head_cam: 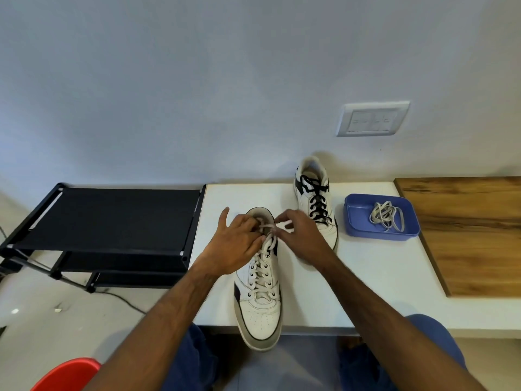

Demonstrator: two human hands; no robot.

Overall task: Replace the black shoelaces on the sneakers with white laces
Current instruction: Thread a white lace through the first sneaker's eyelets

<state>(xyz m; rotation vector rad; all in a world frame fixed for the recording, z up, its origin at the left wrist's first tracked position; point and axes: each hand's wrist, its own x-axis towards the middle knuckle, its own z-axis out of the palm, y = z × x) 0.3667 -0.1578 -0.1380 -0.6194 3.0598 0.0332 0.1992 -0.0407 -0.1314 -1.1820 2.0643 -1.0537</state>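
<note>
Head view showed the left hand (236, 238) and right hand (298, 232) pinching white lace (260, 273) ends at the collar of the near sneaker (259, 311), toe over the table's (366, 292) front edge; it looked fully relaced. Behind, the far sneaker (317, 198) kept black laces (315, 198). Rightward, a blue tray (355, 224) held a spare lace (386, 215). A black rack (112, 215) stood at left, a wooden board (473, 235) at right.

No text, label, brand or number can be read anywhere.
</note>
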